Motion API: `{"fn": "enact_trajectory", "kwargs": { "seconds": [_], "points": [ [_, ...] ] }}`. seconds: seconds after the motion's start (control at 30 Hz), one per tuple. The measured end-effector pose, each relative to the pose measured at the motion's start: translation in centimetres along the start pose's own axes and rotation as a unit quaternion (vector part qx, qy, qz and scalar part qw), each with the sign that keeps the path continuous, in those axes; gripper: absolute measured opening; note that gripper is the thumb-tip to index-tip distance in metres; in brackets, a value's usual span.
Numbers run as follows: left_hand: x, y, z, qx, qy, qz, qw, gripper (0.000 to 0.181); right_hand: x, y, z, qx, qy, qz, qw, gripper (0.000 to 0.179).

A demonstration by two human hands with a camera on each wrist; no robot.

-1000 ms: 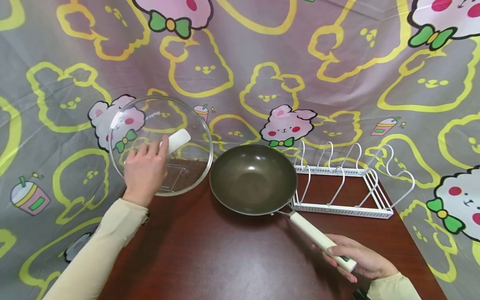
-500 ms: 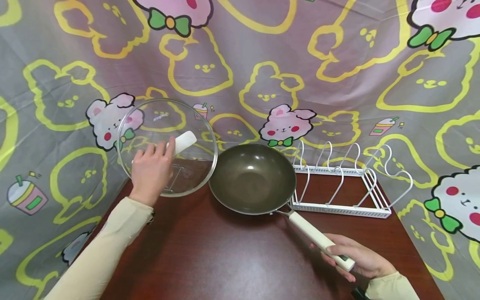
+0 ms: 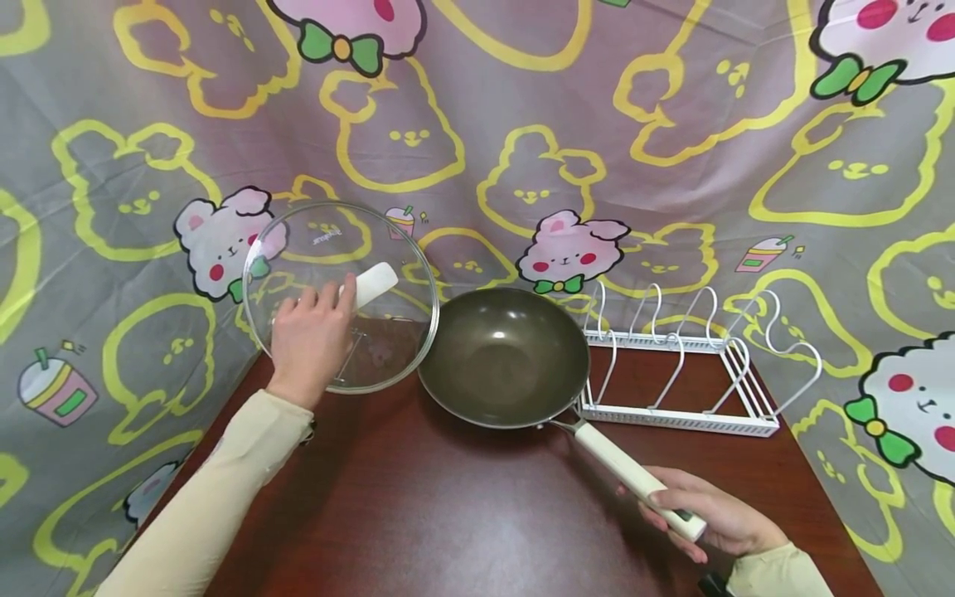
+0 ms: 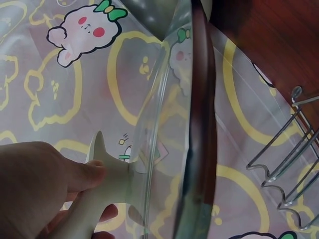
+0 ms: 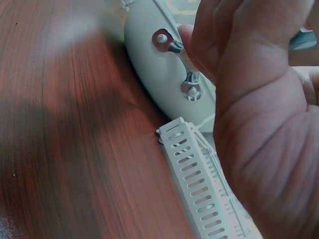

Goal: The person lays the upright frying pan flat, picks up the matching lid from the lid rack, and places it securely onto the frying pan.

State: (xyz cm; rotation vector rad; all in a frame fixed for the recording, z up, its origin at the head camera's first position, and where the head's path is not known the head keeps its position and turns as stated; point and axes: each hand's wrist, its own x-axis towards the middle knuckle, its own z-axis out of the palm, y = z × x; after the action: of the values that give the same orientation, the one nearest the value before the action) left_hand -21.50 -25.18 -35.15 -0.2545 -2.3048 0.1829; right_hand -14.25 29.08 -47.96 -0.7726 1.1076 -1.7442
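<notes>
My left hand (image 3: 309,344) grips the white handle (image 3: 376,283) of a round clear glass lid (image 3: 388,356). The lid is held raised and tilted, just left of the wok (image 3: 503,365); its right edge overlaps the wok's left rim in the head view. In the left wrist view, thumb and fingers wrap the pale lid handle (image 4: 107,184). A long cream wok handle (image 3: 619,456) slants down to the right, and my right hand (image 3: 716,510) holds its end. The wok has a dark inside, and its pale outer wall (image 5: 149,69) shows in the right wrist view.
A white rack (image 3: 679,419) with several upright wire loops stands right of the wok, close to its rim. Wire loops (image 4: 284,184) also show at the right of the left wrist view. A patterned cloth (image 3: 477,99) hangs behind the brown table (image 3: 448,514).
My left hand has carried the lid to the right, closer to the wok, and slightly down. The right hand and the wok have stayed almost still.
</notes>
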Motion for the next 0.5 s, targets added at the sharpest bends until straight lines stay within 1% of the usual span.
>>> {"fn": "enact_trajectory", "kwargs": {
  "seconds": [0.17,0.5],
  "points": [
    [0.14,0.23,-0.13,0.000,-0.013,-0.001,0.9999,0.062,0.00,0.04,0.02,0.000,0.000,-0.001,1.0000,0.042],
    [0.41,0.53,-0.36,-0.009,-0.040,0.001,0.9992,0.073,-0.03,0.14,-0.11,0.006,-0.005,-0.004,1.0000,0.041]
  ]
}}
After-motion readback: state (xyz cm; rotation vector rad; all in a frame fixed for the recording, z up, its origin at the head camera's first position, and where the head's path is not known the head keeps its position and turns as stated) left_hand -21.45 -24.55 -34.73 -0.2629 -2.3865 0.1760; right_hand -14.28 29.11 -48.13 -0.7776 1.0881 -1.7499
